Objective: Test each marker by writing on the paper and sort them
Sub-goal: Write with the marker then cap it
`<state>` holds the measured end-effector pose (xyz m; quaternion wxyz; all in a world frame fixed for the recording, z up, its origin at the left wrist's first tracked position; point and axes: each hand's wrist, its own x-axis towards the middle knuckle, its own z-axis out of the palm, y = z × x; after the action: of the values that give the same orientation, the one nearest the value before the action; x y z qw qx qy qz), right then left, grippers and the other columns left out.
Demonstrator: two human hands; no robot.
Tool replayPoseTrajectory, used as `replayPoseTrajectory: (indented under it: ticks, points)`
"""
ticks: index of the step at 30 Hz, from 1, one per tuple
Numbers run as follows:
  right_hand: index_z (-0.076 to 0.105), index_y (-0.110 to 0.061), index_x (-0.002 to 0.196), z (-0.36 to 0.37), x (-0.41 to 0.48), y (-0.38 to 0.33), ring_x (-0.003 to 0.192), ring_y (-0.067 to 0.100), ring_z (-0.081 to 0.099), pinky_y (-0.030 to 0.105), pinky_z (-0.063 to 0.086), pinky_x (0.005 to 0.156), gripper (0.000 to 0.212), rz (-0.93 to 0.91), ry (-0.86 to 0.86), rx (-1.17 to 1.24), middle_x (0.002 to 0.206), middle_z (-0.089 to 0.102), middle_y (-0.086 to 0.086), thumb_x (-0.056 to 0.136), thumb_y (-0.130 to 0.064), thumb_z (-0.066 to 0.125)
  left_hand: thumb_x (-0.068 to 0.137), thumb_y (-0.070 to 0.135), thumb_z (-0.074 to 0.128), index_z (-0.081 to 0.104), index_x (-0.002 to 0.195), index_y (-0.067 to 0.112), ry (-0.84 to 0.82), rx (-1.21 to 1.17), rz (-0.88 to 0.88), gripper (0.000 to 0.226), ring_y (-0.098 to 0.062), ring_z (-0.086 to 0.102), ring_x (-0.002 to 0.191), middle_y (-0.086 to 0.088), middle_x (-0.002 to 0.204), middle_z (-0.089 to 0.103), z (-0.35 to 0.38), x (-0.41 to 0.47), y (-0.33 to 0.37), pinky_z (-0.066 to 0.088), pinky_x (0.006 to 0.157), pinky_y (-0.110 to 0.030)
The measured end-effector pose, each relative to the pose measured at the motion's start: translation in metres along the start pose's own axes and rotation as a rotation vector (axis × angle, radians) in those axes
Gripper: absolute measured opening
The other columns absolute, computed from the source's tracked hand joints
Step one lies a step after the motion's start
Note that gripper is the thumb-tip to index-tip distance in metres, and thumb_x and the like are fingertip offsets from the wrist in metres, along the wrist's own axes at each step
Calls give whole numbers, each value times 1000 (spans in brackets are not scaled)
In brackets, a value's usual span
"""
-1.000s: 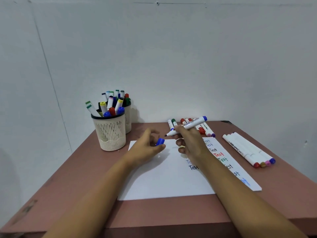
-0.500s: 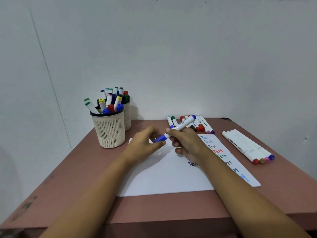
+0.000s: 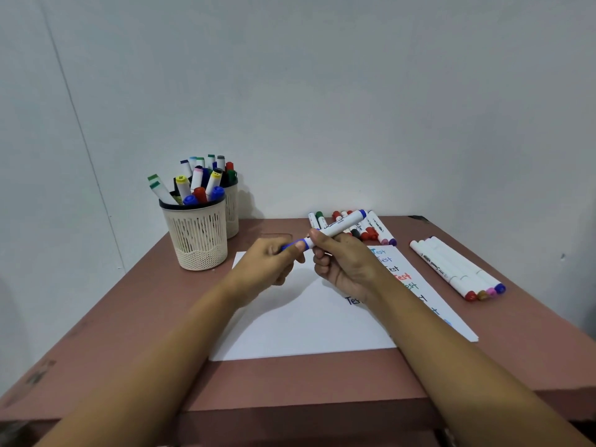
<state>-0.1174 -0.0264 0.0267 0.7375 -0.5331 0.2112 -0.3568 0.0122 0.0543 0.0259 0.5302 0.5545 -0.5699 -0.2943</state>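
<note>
As left hand [image 3: 269, 267] pinches its blue cap [image 3: 296, 245], right hand [image 3: 346, 267] grips cylindrical marker [image 3: 340, 226].

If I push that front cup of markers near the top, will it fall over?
Probably. The cup is tall, and its markers stick out well above the rim, some leaning left, so it looks top-heavy. Pushed low down, it would more likely slide on the flat table. Its slotted wall looks light.

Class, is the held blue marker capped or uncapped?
Capped: left hand pinches the blue cap seated on the blue marker tip.
</note>
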Motion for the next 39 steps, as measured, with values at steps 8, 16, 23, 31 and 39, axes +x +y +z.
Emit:
replayPoseTrajectory:
  ticks: [8,16,23,31,39]
  points:
    - [53,-12,84,-1,-3,-8,48,7,38,18,32,45,15,-4,-9,-130,56,43,-4,94,-22,58,98,25,47,58,84,1,-14,-24,-38,29,-6,24,43,11,47,29,3,-1,3,22,46,-18]
    - [38,-19,54,3,-10,-19,33,8,19,16,14,37,53,91,408,-97,41,25,-6,91,-55,51,96,28,49,50,78,19,57,665,245,20,-8,40,54,6,57,42,10,-8,1,26,51,-24]
    - [31,-21,61,22,-8,-9,32,7,14,15,14,34,36,89,456,-20,43,20,-9,90,-37,43,102,32,31,48,57,9,379,420,99,53,-16,41,53,0,53,47,21,1,9,30,55,-31]
    - [30,-17,62,25,-11,-8,29,7,19,15,16,34,32,-71,492,15,47,25,-4,90,-24,44,102,32,31,41,56,8,242,-46,-179,53,-8,25,31,7,35,34,27,4,16,20,40,-16]
    - [28,-18,61,20,-4,-7,32,7,17,15,15,35,33,-109,443,-2,44,22,-7,90,-23,44,100,41,33,44,64,10,91,-137,-169,49,-9,21,40,8,43,29,18,2,18,19,44,-19]
